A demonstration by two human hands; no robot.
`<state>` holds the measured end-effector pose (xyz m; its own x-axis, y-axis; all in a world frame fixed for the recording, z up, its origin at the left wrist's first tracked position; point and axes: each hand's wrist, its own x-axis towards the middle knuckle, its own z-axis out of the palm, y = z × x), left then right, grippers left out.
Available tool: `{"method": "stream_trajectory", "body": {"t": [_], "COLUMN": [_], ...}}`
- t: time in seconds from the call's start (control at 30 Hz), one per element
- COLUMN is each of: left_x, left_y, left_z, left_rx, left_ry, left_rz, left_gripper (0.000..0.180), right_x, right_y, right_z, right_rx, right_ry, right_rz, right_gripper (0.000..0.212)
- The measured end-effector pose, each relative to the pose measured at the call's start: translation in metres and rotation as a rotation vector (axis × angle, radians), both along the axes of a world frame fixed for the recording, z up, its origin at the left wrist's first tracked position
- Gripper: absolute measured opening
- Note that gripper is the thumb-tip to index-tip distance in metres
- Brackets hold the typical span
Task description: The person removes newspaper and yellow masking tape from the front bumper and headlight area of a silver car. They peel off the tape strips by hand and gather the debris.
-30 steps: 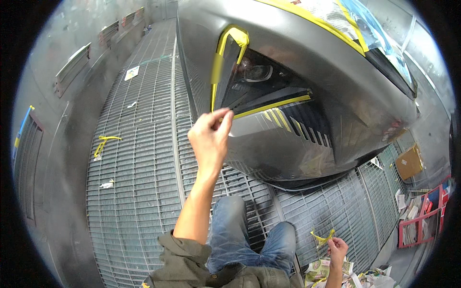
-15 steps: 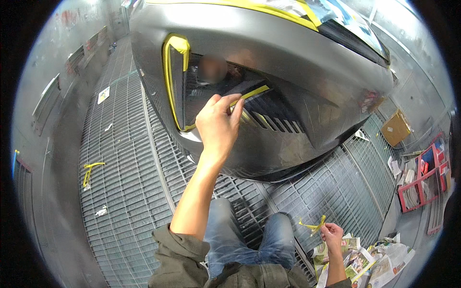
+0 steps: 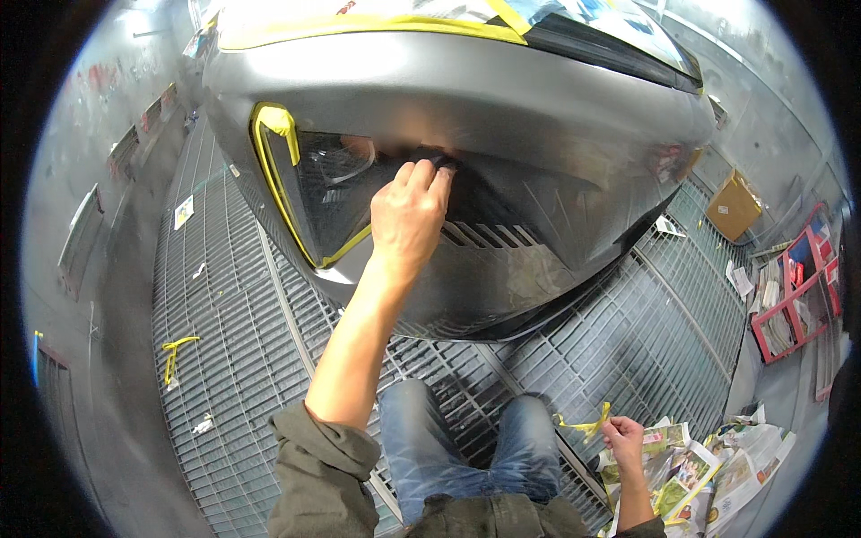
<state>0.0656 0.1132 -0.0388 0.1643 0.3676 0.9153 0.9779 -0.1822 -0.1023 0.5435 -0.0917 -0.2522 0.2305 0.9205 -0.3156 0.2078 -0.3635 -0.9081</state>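
Observation:
My left hand (image 3: 405, 215) reaches up to a dark grey car bumper (image 3: 529, 125), at the upper corner of its black recessed opening (image 3: 336, 166). The fingers are pinched together; whatever they hold is hidden behind them. Yellow masking tape (image 3: 282, 211) runs around the opening's left side and lower left edge, with a folded end at the top. Low on the right, my right hand (image 3: 625, 441) pinches a crumpled strip of yellow masking tape (image 3: 592, 427), held clear of the bumper.
Crumpled printed paper (image 3: 735, 475) lies beside my right hand. A pink rack (image 3: 794, 314) and a cardboard box (image 3: 734, 208) stand to the right. Loose yellow tape (image 3: 172, 357) lies on the metal floor grating (image 3: 233, 323). Masking sheets cover the car above.
The yellow strip that slanted up right from my left fingers no longer shows. That hand is now at the opening's upper edge. My right hand keeps its tape; the view has shifted slightly.

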Motion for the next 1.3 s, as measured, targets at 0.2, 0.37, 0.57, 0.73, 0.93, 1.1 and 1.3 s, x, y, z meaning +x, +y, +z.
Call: {"method": "stream_trajectory", "body": {"t": [0.2, 0.37, 0.57, 0.73, 0.93, 1.1, 1.3], "left_x": [-0.003, -0.007, -0.012, -0.007, -0.024, -0.063, -0.094], "left_y": [-0.002, 0.001, -0.002, 0.002, 0.011, 0.028, 0.031], "left_z": [0.001, 0.0, 0.001, 0.003, -0.011, -0.025, -0.025], "left_rx": [-0.05, -0.032, -0.009, -0.007, -0.101, -0.205, -0.199], "left_ry": [0.128, 0.17, 0.069, 0.1, 0.235, 0.154, 0.356], "left_rz": [0.074, 0.053, -0.017, -0.004, 0.126, 0.163, 0.216], "left_gripper": [0.024, 0.016, 0.008, 0.008, 0.025, 0.029, 0.031], "right_x": [-0.001, -0.003, 0.004, 0.006, 0.021, 0.11, 0.253], "right_y": [-0.001, -0.002, -0.007, -0.008, -0.013, -0.035, -0.118], "right_z": [0.005, 0.005, -0.009, -0.015, -0.021, -0.052, -0.101], "right_rx": [-0.007, 0.0, -0.007, -0.013, 0.08, 0.046, 0.028], "right_ry": [-0.016, -0.031, 0.035, 0.049, -0.179, -0.497, -0.624], "right_rz": [0.0, 0.013, 0.015, 0.011, 0.031, -0.112, -0.731], "right_gripper": [0.016, 0.009, 0.016, 0.019, 0.026, 0.026, 0.029]}}
